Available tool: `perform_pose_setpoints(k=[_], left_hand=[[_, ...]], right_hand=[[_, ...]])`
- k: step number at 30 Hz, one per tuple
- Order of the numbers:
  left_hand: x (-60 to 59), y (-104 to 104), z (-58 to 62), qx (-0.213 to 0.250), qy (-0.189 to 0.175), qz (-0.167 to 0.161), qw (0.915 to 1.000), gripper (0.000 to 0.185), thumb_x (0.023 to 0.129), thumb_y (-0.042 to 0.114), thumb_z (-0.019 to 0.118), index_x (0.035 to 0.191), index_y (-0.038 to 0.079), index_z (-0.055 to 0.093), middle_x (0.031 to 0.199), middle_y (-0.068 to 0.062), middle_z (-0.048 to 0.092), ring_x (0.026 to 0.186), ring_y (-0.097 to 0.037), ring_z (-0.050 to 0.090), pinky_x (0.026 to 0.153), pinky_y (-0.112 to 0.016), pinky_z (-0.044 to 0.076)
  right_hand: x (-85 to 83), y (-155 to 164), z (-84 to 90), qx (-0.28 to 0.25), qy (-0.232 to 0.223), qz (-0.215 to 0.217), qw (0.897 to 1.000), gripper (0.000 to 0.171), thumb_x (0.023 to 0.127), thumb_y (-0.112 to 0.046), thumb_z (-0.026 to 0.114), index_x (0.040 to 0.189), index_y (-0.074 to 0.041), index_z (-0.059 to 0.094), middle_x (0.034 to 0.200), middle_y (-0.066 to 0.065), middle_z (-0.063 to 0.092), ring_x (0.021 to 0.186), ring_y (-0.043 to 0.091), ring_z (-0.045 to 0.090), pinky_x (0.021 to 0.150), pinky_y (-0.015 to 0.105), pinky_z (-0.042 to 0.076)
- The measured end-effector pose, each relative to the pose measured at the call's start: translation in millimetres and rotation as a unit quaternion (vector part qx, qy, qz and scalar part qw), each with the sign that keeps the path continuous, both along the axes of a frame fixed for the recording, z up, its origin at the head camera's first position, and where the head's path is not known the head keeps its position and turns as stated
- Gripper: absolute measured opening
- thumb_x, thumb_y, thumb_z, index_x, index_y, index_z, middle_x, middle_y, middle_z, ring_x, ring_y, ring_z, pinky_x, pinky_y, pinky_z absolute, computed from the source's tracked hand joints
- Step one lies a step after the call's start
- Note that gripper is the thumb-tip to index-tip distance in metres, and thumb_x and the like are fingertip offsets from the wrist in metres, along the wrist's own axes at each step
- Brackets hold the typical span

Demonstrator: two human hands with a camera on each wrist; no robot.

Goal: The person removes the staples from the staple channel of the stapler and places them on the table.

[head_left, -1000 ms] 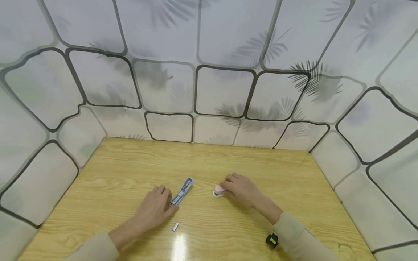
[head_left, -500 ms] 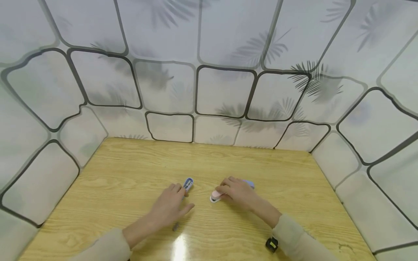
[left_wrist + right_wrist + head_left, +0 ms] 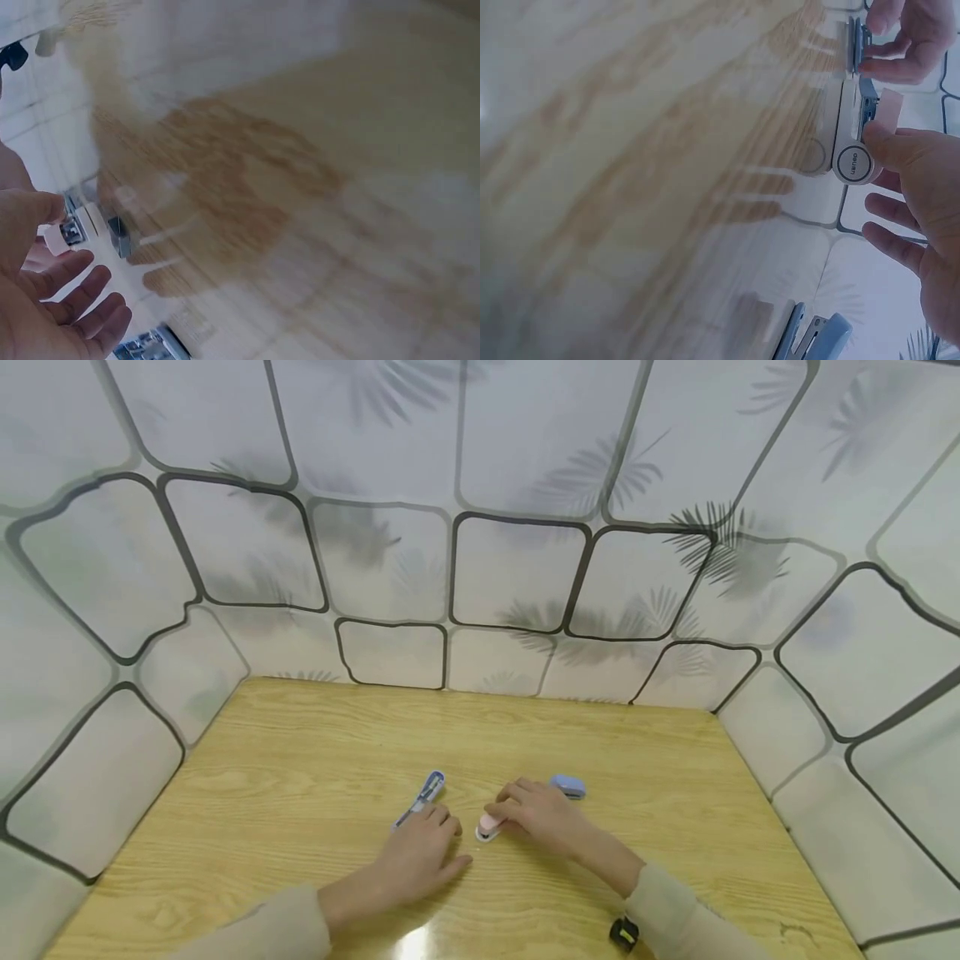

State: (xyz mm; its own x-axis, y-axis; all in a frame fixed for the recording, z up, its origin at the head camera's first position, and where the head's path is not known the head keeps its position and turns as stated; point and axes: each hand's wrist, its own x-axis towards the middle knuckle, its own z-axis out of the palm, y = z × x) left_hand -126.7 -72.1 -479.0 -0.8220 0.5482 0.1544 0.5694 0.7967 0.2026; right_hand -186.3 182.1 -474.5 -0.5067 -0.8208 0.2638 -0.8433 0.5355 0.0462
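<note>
In the head view my right hand holds a pink and white stapler low over the table; whether it touches the tabletop, I cannot tell. The right wrist view shows the thumb on its rounded white end, marked with a round logo. My left hand has its fingers spread and reaches toward the pink stapler, with a small gap between. Partly behind that hand lies an opened blue stapler. A small dark grey block appears beyond the left fingertips in the left wrist view.
A second blue stapler stands just beyond the right hand. Beside the right sleeve sits a black object with a yellow mark. The wooden table is bordered by patterned walls at the back and both sides.
My left hand has moved rightward, past the opened blue stapler and over the small metal strip, now hidden. The right hand brought the pink stapler slightly nearer, uncovering the second blue stapler.
</note>
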Motion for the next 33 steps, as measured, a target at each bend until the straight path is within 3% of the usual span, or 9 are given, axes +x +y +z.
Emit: perform_pose_setpoints(k=[6, 15, 24, 33], left_hand=[[-5.2, 9, -5.2, -0.020, 0.022, -0.008, 0.9995, 0.041, 0.096, 0.044, 0.074, 0.110, 0.006, 0.071, 0.101, -0.004, 0.069, 0.096, -0.018, 0.064, 0.091, -0.036, 0.058], [-11.3, 16, -7.5, -0.009, 0.043, -0.007, 0.9990, 0.036, 0.094, 0.041, 0.077, 0.102, 0.006, 0.073, 0.096, -0.004, 0.068, 0.094, -0.018, 0.062, 0.089, -0.034, 0.056], [-16.5, 23, -13.1, -0.016, 0.080, -0.012, 0.9966, 0.032, 0.097, 0.040, 0.073, 0.094, 0.009, 0.072, 0.089, 0.000, 0.066, 0.085, -0.014, 0.056, 0.081, -0.030, 0.052], [-15.7, 28, -15.4, -0.025, 0.089, -0.001, 0.9957, 0.035, 0.096, 0.043, 0.075, 0.099, 0.008, 0.073, 0.095, -0.001, 0.065, 0.090, -0.016, 0.059, 0.087, -0.033, 0.055]], right_hand=[[3.5, -2, 1.6, 0.014, 0.017, 0.009, 1.000, 0.028, 0.097, -0.031, 0.074, 0.124, -0.023, 0.076, 0.115, -0.007, 0.075, 0.108, 0.012, 0.071, 0.092, 0.027, 0.060], [4.4, -3, 1.2, 0.036, 0.049, 0.018, 0.998, 0.027, 0.098, -0.034, 0.072, 0.123, -0.024, 0.075, 0.115, -0.008, 0.075, 0.108, 0.012, 0.071, 0.091, 0.028, 0.060], [3.1, -7, 1.3, 0.052, 0.114, 0.031, 0.992, 0.026, 0.093, -0.038, 0.078, 0.116, -0.026, 0.074, 0.109, -0.010, 0.076, 0.104, 0.011, 0.071, 0.092, 0.028, 0.059], [4.2, -9, 3.2, 0.079, 0.143, 0.030, 0.986, 0.025, 0.093, -0.040, 0.078, 0.113, -0.027, 0.072, 0.106, -0.011, 0.075, 0.101, 0.010, 0.071, 0.087, 0.027, 0.059]])
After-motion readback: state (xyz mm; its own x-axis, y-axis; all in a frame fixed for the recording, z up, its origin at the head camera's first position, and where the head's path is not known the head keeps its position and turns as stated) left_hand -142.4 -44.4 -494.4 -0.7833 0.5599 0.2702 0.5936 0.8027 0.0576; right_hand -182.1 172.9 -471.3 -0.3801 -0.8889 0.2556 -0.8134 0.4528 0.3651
